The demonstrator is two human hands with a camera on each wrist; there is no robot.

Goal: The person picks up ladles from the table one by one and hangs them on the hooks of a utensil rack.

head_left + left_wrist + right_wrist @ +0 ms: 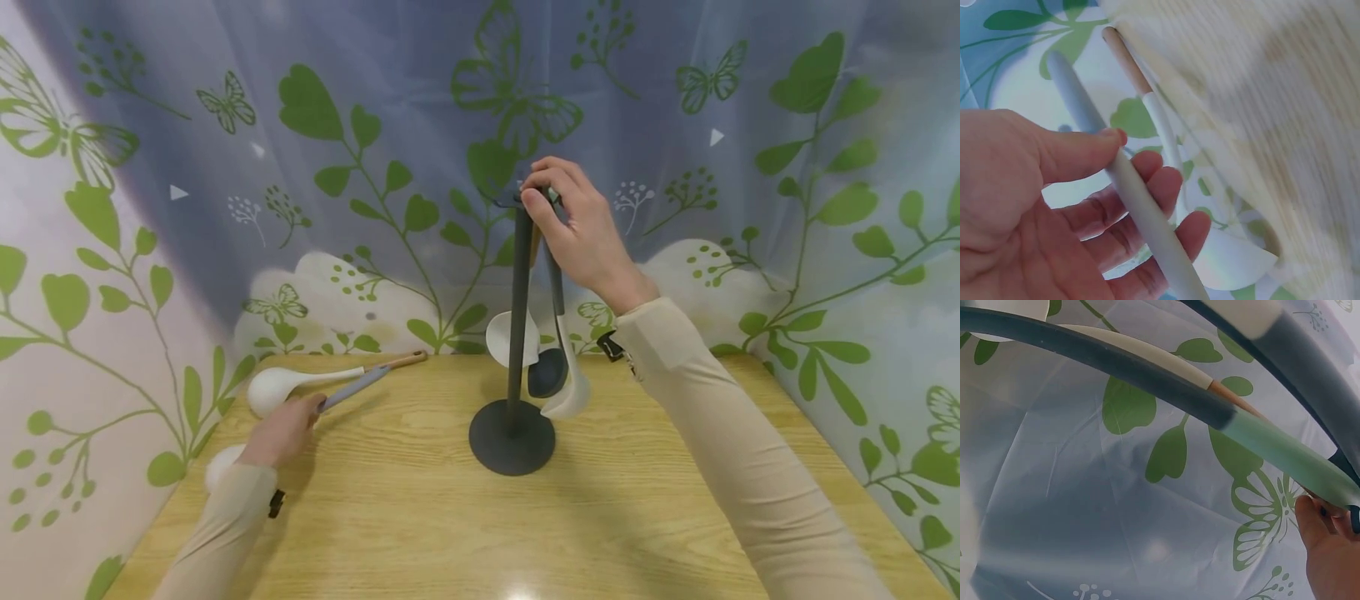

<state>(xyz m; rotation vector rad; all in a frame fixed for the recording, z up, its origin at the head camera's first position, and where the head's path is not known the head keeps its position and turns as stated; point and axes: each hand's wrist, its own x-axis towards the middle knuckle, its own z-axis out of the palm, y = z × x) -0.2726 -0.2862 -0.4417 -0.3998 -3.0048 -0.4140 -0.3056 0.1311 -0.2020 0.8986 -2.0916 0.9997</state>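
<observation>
My left hand (281, 433) pinches the grey handle (1141, 206) of a utensil between thumb and fingers. Partly behind that wrist shows a white rounded head (223, 467), perhaps the same utensil's. Beside this hand lies a white ladle (281, 387) with a wooden handle end. My right hand (573, 217) grips the top of a dark utensil stand (517, 317), fingers curled over its hooks. Hanging from the stand are a white-headed utensil (510, 340) with a wooden handle, a dark-headed one (547, 372) with a mint handle (1291, 456), and a white ladle (572, 396) with a grey handle.
The stand's round dark base (512, 458) rests on a wood-grain table (420, 517). A curtain (405, 75) printed with leaves and butterflies hangs close behind the table and along its sides.
</observation>
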